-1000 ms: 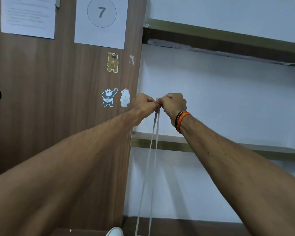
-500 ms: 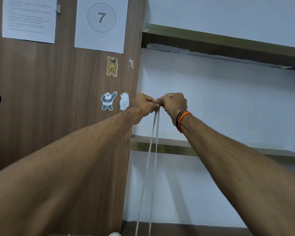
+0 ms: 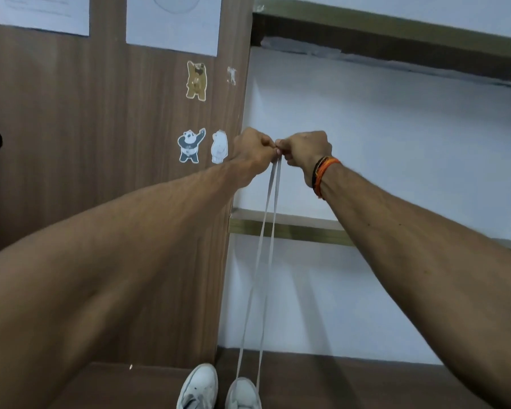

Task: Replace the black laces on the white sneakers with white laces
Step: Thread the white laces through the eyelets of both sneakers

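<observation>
Brown wood panelling fills the left of the view, carrying two paper sheets and three bear stickers; a white wall with two shelves lies to the right. We note both arms raised and stretched forward. Our left hand and right hand are closed into fists, knuckles touching, each pinching one end of the white lace. Its two strands hang taut and close together, running down to the right sneaker on the dark wooden desk. The left sneaker stands just beside it. Both shoes are cut off by the bottom edge. An orange and black wristband circles our right wrist.
</observation>
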